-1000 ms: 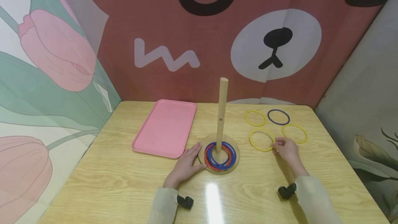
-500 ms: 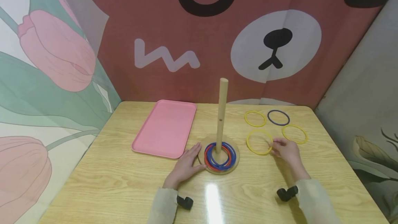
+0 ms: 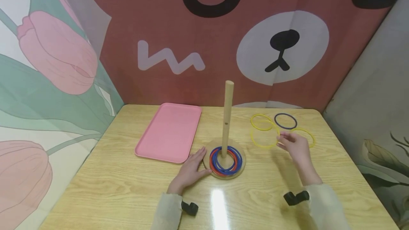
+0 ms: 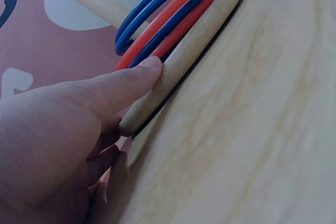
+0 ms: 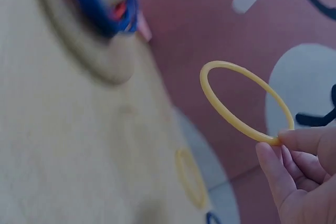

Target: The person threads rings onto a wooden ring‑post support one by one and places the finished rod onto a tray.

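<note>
In the head view, my right hand [image 3: 295,148] pinches a thin yellow ring between thumb and fingertips, raised over the right side of the table. The right wrist view shows this yellow ring [image 5: 226,113] tilted, held at one end. Left of it stands an upright wooden peg [image 3: 227,113] on a round wooden base [image 3: 212,146]. Several blue and red rings [image 3: 239,169] lie stacked around the peg's foot. My left hand [image 3: 190,171] rests against the base's left edge, fingers extended. Up close in the left wrist view, the thumb [image 4: 149,66] touches the base's rim beside the rings.
A pink tray [image 3: 169,130] lies left of the peg. At the back right are a yellow ring [image 3: 251,121] and a dark blue ring [image 3: 285,128]. Another yellow ring [image 3: 314,140] is partly hidden behind my right hand. A printed fabric backdrop [image 3: 159,88] stands behind the table [image 3: 127,187].
My right hand has lifted the yellow ring off the table; the ring now overlaps the back yellow ring in the head view. The left hand and the peg stay put.
</note>
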A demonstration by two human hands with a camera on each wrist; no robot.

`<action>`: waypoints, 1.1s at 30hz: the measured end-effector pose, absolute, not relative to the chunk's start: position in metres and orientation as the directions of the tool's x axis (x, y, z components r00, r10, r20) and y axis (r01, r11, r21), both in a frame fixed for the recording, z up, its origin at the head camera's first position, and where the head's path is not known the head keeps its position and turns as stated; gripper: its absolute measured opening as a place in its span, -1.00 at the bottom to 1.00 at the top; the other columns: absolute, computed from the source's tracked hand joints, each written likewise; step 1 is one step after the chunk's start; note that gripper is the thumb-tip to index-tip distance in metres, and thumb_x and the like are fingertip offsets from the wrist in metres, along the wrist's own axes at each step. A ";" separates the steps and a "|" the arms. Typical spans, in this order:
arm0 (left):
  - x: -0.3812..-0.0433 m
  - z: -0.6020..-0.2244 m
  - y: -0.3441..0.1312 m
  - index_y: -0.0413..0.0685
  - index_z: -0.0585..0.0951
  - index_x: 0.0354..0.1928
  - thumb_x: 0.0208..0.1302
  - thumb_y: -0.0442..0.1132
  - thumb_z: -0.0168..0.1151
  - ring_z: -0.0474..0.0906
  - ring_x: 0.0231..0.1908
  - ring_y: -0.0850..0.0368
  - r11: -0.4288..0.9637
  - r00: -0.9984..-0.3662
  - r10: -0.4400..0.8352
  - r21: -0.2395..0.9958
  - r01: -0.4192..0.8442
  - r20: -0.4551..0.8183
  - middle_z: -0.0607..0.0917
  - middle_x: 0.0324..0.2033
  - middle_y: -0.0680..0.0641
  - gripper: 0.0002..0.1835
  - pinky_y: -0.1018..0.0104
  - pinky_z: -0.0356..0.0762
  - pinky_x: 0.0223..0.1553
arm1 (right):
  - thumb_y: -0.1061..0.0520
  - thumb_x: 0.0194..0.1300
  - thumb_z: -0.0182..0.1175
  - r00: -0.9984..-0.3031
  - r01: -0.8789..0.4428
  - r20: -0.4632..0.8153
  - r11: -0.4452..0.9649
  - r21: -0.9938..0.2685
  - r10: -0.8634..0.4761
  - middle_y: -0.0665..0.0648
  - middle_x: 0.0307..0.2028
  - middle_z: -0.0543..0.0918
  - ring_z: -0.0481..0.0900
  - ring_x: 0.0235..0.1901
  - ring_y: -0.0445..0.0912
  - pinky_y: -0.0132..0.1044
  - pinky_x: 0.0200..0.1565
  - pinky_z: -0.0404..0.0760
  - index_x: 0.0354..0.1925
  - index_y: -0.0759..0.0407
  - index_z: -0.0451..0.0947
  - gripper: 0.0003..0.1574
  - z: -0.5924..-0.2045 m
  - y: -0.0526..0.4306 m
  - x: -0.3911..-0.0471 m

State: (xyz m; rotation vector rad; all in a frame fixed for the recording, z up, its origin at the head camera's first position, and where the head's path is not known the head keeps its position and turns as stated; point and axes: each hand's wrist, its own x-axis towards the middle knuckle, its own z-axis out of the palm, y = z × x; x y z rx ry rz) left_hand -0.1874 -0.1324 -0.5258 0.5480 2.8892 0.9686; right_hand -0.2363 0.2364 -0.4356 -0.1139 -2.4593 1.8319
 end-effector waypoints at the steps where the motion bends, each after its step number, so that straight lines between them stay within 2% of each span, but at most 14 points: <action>1: -0.188 -0.526 -0.132 -0.07 0.12 0.49 0.23 0.22 0.20 0.04 0.50 -0.04 0.740 -0.936 0.344 0.594 0.317 0.071 0.11 0.51 -0.06 -0.08 -0.04 -0.04 0.52 | 0.19 0.37 0.16 -0.994 -0.002 0.029 0.252 -0.968 0.103 -0.28 -0.31 0.59 0.60 -0.28 -0.45 -0.49 -0.15 0.70 0.08 0.44 0.46 -0.59 -0.431 0.234 -0.236; 4: -0.188 -0.527 -0.132 -0.08 0.13 0.49 0.23 0.22 0.20 0.04 0.50 -0.04 0.735 -0.936 0.345 0.598 0.319 0.075 0.11 0.51 -0.07 -0.08 -0.05 -0.04 0.52 | 0.21 0.34 0.20 -0.993 -0.041 0.054 0.128 -0.991 0.106 -0.25 -0.31 0.62 0.63 -0.27 -0.39 -0.49 -0.17 0.71 -0.07 0.23 0.54 -0.80 -0.416 0.226 -0.235; 7: -0.187 -0.527 -0.132 -0.08 0.13 0.49 0.23 0.22 0.20 0.05 0.50 -0.05 0.732 -0.935 0.345 0.601 0.320 0.076 0.12 0.51 -0.08 -0.08 -0.05 -0.04 0.52 | 0.23 0.29 0.25 -0.991 -0.066 0.067 0.015 -0.998 0.116 -0.19 -0.32 0.63 0.64 -0.27 -0.36 -0.49 -0.19 0.71 -0.16 0.14 0.55 -0.87 -0.401 0.217 -0.233; 11: -0.187 -0.527 -0.132 -0.07 0.12 0.49 0.23 0.22 0.20 0.04 0.50 -0.05 0.732 -0.936 0.345 0.603 0.318 0.074 0.11 0.51 -0.08 -0.08 -0.05 -0.04 0.52 | 0.22 0.26 0.28 -0.988 -0.080 0.070 -0.075 -0.994 0.135 -0.13 -0.33 0.63 0.64 -0.27 -0.34 -0.48 -0.19 0.72 -0.13 0.22 0.54 -0.79 -0.381 0.205 -0.229; 15: -0.187 -0.526 -0.132 -0.07 0.12 0.49 0.22 0.22 0.21 0.04 0.50 -0.05 0.731 -0.936 0.343 0.604 0.317 0.076 0.12 0.50 -0.08 -0.08 -0.05 -0.04 0.52 | 0.19 0.23 0.31 -0.984 -0.092 0.066 -0.162 -0.983 0.163 -0.05 -0.30 0.63 0.64 -0.25 -0.30 -0.47 -0.15 0.71 -0.15 0.18 0.55 -0.79 -0.361 0.196 -0.223; 23: -0.187 -0.526 -0.132 -0.08 0.12 0.49 0.23 0.21 0.20 0.05 0.50 -0.05 0.735 -0.935 0.345 0.596 0.322 0.080 0.12 0.50 -0.09 -0.07 -0.05 -0.04 0.52 | 0.25 0.13 0.38 -0.964 -0.232 0.152 -0.412 -0.881 0.216 0.03 -0.35 0.62 0.61 -0.30 -0.20 -0.43 -0.23 0.74 -0.21 0.24 0.61 -0.77 -0.323 0.181 -0.213; 29: -0.188 -0.527 -0.132 -0.07 0.11 0.50 0.23 0.23 0.20 0.05 0.50 -0.04 0.737 -0.936 0.343 0.594 0.322 0.083 0.12 0.51 -0.08 -0.07 -0.04 -0.04 0.52 | 0.24 0.10 0.41 -0.955 -0.276 0.184 -0.460 -0.844 0.234 0.07 -0.32 0.65 0.63 -0.25 -0.15 -0.39 -0.21 0.75 -0.19 0.28 0.61 -0.72 -0.297 0.167 -0.208; 33: -0.188 -0.527 -0.132 -0.08 0.12 0.49 0.23 0.22 0.20 0.05 0.50 -0.04 0.736 -0.935 0.344 0.595 0.324 0.084 0.12 0.50 -0.08 -0.07 -0.05 -0.04 0.52 | 0.26 0.11 0.39 -0.964 -0.265 0.199 -0.528 -0.807 0.179 0.08 -0.32 0.66 0.65 -0.26 -0.16 -0.38 -0.19 0.75 -0.19 0.29 0.61 -0.74 -0.287 0.157 -0.206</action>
